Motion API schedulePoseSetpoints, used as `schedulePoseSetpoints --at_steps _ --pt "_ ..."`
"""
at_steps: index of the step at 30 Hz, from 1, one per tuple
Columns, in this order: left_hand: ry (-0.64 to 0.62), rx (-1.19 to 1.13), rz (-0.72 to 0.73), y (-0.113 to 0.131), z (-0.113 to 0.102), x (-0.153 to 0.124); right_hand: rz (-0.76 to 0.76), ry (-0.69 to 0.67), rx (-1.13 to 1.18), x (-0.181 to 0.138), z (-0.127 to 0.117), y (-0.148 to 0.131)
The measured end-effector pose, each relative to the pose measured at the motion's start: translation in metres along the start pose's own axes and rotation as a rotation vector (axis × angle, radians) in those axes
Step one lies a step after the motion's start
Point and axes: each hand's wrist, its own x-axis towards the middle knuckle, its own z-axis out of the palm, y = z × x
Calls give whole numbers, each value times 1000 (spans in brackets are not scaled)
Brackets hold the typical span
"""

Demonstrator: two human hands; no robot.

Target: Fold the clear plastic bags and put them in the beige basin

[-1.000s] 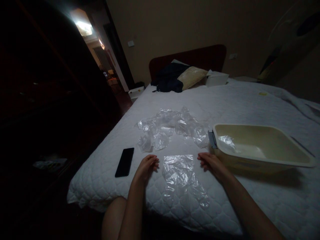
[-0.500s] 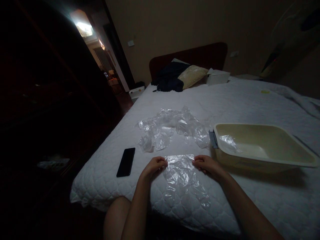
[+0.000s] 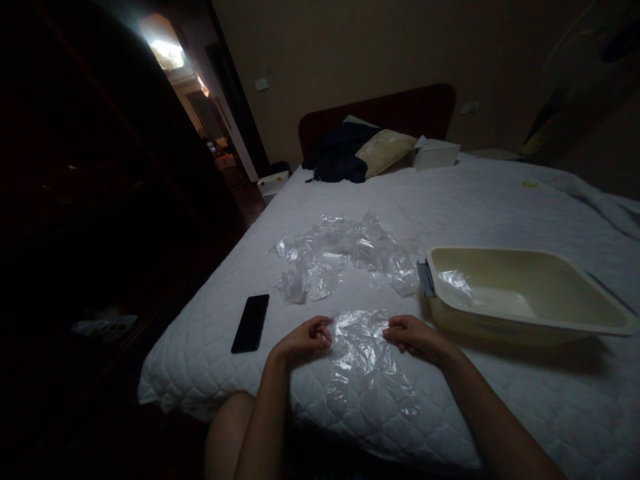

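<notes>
A clear, wrinkled plastic bag lies flat on the white quilted bed, its far edge level with my hands and its near part toward the bed's front edge. My left hand is at the bag's left side, fingers curled but parted, with a gap between thumb and fingertips. At the right far corner, my right hand pinches the bag's edge between thumb and fingers. Beyond my hands, several more crumpled clear plastic bags are spread in a loose heap.
On the right stands a cream plastic bin with grey latches and a piece of clear plastic inside. A black phone lies to the left. Dark clothing, a beige pillow and a white box sit near the headboard.
My left hand has loosened its pinch on the bag's left corner and shifted slightly left and down. The right hand stays at its corner, a little lower. The bag's far edge is less taut.
</notes>
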Motion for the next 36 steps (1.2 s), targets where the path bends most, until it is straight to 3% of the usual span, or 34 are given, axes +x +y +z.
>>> schedulePoseSetpoints --at_steps 13,27,36 --pt "280 161 137 -17 17 6 -201 76 34 5 9 18" --pt "386 345 323 -23 16 7 -502 285 -103 11 3 33" --pt "369 163 175 -17 19 -1 -470 286 -77 4 6 31"
